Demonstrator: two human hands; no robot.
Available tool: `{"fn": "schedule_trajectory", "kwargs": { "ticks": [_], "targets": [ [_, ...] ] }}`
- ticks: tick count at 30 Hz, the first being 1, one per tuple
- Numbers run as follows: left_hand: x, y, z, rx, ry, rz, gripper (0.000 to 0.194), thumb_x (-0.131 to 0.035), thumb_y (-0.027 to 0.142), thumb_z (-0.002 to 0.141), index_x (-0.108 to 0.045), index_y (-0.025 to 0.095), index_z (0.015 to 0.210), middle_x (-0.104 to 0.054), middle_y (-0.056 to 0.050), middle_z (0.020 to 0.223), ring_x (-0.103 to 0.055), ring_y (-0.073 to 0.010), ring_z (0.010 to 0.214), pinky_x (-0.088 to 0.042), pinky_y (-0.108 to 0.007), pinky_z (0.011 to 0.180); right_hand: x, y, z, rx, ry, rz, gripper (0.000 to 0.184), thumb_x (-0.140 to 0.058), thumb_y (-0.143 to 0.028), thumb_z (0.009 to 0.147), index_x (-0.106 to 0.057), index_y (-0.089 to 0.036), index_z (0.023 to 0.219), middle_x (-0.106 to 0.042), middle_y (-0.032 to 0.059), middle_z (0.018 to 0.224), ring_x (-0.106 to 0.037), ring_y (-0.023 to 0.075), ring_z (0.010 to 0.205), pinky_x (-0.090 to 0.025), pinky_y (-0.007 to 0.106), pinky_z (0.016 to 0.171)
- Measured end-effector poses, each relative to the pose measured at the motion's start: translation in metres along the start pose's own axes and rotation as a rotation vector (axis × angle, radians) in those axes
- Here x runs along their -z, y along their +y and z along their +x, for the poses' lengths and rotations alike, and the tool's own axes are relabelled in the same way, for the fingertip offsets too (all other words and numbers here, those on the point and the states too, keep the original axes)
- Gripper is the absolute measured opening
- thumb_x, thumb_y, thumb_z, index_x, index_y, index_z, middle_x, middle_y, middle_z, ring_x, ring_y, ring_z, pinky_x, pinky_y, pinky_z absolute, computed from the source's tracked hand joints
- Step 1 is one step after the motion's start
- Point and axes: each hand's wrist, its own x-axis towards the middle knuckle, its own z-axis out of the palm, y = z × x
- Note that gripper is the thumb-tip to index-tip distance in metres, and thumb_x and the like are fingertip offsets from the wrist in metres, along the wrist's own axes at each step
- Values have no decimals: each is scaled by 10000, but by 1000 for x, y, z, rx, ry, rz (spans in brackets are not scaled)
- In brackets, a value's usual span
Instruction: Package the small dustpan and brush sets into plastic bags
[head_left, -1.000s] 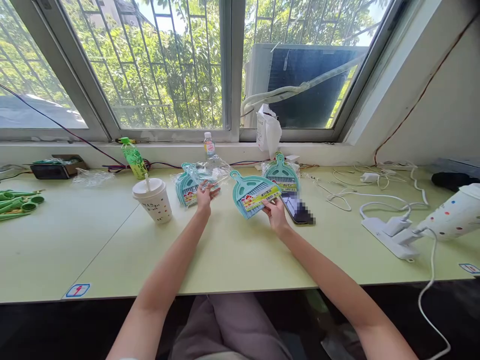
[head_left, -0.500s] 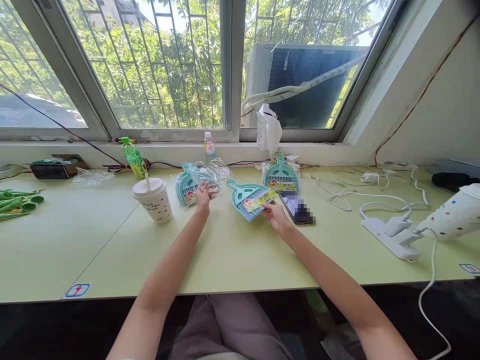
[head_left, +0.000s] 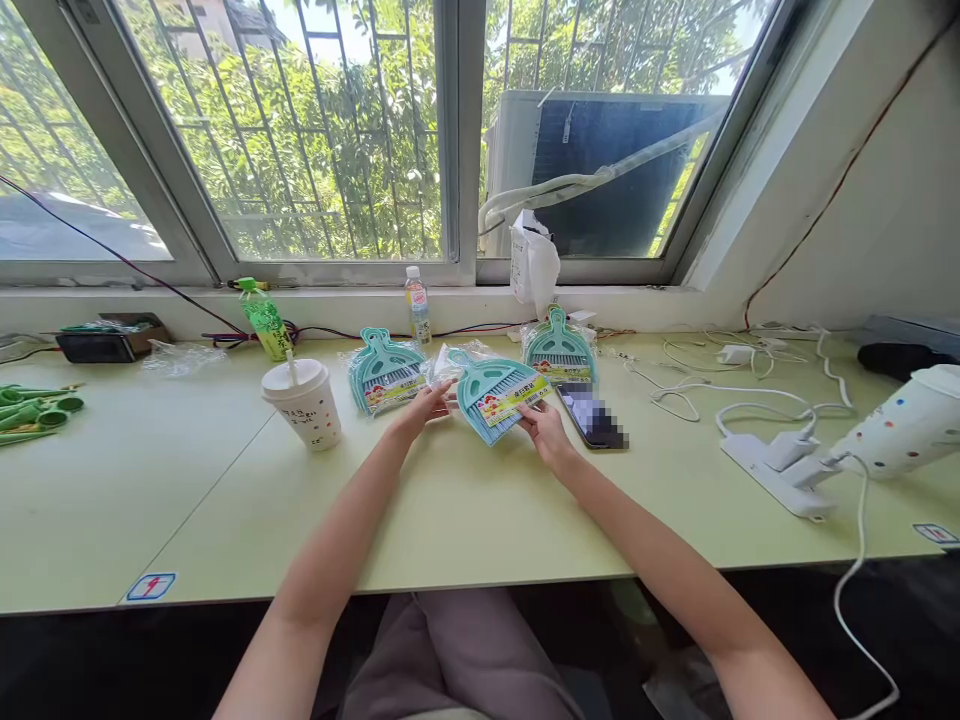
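Note:
My right hand [head_left: 546, 430] grips the lower right corner of a mint-green dustpan and brush set [head_left: 499, 395] with a yellow printed label. The set is tilted above the table, its handle pointing up and left. My left hand [head_left: 429, 408] is closed on a clear plastic bag [head_left: 461, 352], at the left side of this set; part of the bag shows around the handle. Just left of my left hand lies a bagged dustpan set [head_left: 384, 372]. A further bagged dustpan set [head_left: 559, 348] lies behind my right hand, close to a phone [head_left: 592, 416].
A lidded cup with a straw [head_left: 304, 405] stands left of my left forearm. Farther back are a green-capped bottle [head_left: 264, 320] and a small clear bottle [head_left: 417, 305]. At right lie a power strip [head_left: 780, 480], white cables and a tilted dotted cup [head_left: 907, 425].
My left hand has moved right, off the left dustpan set, bringing the clear bag to the held set. My right hand keeps its hold; the view has shifted slightly.

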Motion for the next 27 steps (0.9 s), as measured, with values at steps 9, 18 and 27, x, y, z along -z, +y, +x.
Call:
{"fn": "schedule_trajectory", "kwargs": {
  "ticks": [9, 18, 27],
  "targets": [
    [-16, -2, 0, -92, 54, -301, 377, -660, 374, 812, -607, 201, 1144, -700, -63, 1008, -673, -143, 802, -539, -237, 698, -3, 1, 0, -20, -49, 8, 301, -805, -227, 597, -667, -163, 856, -720, 46, 941, -688, 200, 890, -586, 374, 877],
    [-42, 3, -20, -13, -355, -21, 463, -704, 458, 765, -648, 169, 1122, -701, -132, 1088, -692, -228, 862, -533, -391, 840, 3, -7, 4, 99, 10, 59, 284, -785, -227, 627, -636, -208, 868, -722, 22, 961, -658, 215, 1041, -563, 372, 935],
    [-48, -3, -8, -119, -39, -389, 470, -636, 519, 793, -602, 216, 1151, -700, -69, 1107, -620, -238, 1098, -451, -376, 974, -1, -13, 0, 81, -23, 43, 311, -814, -249, 591, -647, -213, 851, -721, 23, 982, -648, 231, 1058, -569, 375, 924]
  ]
}}
